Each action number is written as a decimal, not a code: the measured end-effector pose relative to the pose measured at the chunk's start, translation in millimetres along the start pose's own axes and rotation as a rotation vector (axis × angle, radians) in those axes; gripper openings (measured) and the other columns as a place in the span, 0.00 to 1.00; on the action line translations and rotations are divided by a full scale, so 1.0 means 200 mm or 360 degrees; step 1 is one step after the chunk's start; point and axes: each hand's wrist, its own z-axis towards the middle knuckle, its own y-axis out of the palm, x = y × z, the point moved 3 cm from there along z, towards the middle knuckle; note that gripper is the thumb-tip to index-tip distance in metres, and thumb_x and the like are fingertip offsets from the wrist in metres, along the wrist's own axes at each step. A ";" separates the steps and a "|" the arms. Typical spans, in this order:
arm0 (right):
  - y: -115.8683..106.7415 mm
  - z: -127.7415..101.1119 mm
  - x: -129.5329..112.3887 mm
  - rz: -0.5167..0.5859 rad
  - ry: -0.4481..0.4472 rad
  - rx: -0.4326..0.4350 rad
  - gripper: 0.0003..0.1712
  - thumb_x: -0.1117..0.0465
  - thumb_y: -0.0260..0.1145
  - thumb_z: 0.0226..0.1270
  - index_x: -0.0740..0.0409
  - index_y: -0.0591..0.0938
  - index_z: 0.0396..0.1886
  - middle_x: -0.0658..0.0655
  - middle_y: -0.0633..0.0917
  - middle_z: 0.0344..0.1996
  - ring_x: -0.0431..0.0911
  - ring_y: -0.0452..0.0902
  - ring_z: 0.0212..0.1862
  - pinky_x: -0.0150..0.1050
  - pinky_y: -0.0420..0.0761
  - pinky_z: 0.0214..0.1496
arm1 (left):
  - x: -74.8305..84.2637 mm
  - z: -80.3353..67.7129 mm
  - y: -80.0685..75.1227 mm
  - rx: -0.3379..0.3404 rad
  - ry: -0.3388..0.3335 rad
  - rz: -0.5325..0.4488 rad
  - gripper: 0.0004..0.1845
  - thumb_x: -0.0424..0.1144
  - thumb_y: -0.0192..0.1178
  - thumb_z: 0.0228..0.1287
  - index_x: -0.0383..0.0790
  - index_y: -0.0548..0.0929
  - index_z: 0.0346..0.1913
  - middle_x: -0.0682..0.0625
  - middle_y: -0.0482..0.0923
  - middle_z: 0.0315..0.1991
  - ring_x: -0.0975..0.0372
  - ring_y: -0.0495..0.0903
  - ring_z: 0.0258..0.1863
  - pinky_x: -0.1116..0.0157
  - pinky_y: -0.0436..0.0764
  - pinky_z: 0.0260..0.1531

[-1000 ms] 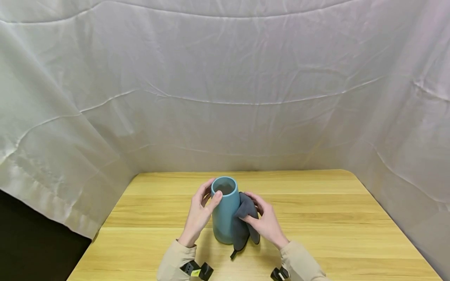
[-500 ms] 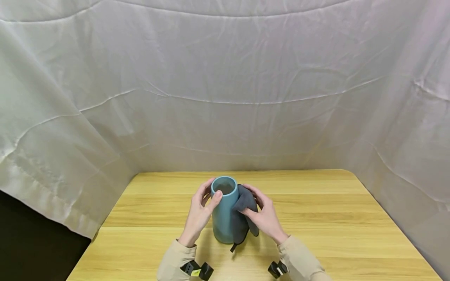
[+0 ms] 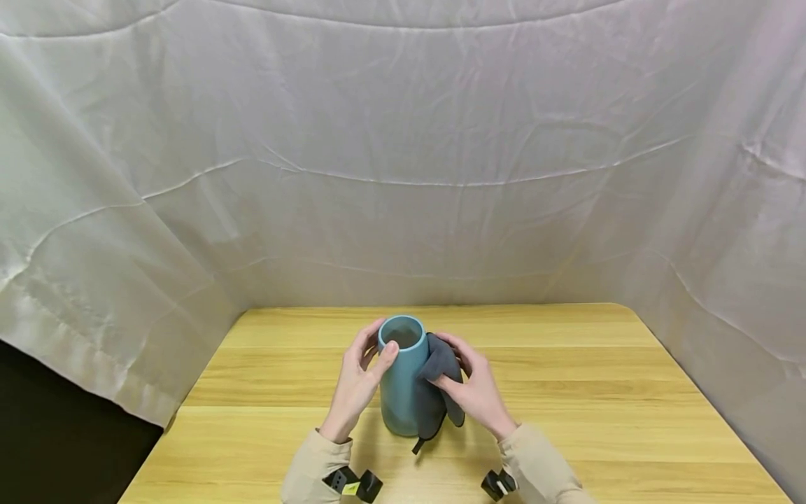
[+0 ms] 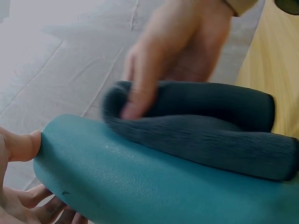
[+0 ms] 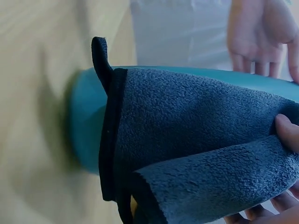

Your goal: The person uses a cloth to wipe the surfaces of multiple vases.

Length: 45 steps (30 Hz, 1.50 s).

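Note:
A tall teal vase [image 3: 399, 399] stands upright on the wooden table, its round mouth facing up. My left hand [image 3: 354, 385] holds it by the upper left side, thumb near the rim. On the vase's right side lies a folded dark grey cloth [image 3: 430, 406], pinched by my right hand [image 3: 475, 392] between thumb and fingers. In the left wrist view the cloth [image 4: 205, 140] touches the vase's wall [image 4: 107, 163], with a small dark mark near the rim. A hanging loop [image 5: 100, 60] shows at the cloth's edge in the right wrist view. The cloth hides part of the vase.
The light wooden table [image 3: 598, 406] spreads out on both sides of the vase. Pale grey fabric [image 3: 403, 231] hangs behind it and along its sides. A dark area [image 3: 69, 427] shows beyond the table at lower left.
My right hand and the cloth have shifted up along the vase, mostly in the first half second, then dipped very slightly. The left hand and the vase have stayed in place.

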 end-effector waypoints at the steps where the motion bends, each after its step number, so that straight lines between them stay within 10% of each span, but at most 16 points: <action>1: 0.00 -0.01 0.02 -0.0012 0.0032 -0.0010 0.35 0.66 0.76 0.59 0.55 0.77 0.67 0.61 0.83 0.60 0.42 0.81 0.55 0.36 0.82 0.56 | 0.00 0.00 0.00 0.0001 -0.0005 0.0001 0.28 0.35 0.62 0.70 0.37 0.70 0.70 0.39 0.74 0.67 0.47 0.73 0.67 0.47 0.64 0.74; 11: 0.02 -0.06 0.08 -0.0037 0.0133 -0.0031 0.35 0.64 0.77 0.58 0.52 0.77 0.67 0.59 0.82 0.62 0.55 0.80 0.59 0.41 0.81 0.61 | -0.01 0.01 -0.01 -0.0006 0.0017 0.0019 0.27 0.36 0.60 0.72 0.34 0.70 0.70 0.37 0.74 0.66 0.46 0.73 0.67 0.45 0.64 0.74; 25: -0.01 0.06 -0.09 0.0067 -0.0108 0.0021 0.34 0.68 0.74 0.59 0.55 0.76 0.67 0.62 0.83 0.60 0.35 0.80 0.55 0.33 0.81 0.55 | -0.01 0.01 0.00 0.0007 0.0036 0.0033 0.26 0.35 0.61 0.71 0.35 0.71 0.69 0.38 0.75 0.65 0.47 0.74 0.66 0.47 0.67 0.73; 45: 0.01 -0.03 0.05 -0.0070 0.0082 -0.0037 0.35 0.64 0.76 0.59 0.52 0.77 0.67 0.59 0.82 0.61 0.52 0.80 0.59 0.40 0.82 0.59 | -0.01 0.01 0.00 0.0013 -0.0009 -0.0002 0.27 0.35 0.62 0.70 0.37 0.71 0.70 0.39 0.74 0.66 0.47 0.73 0.68 0.46 0.64 0.75</action>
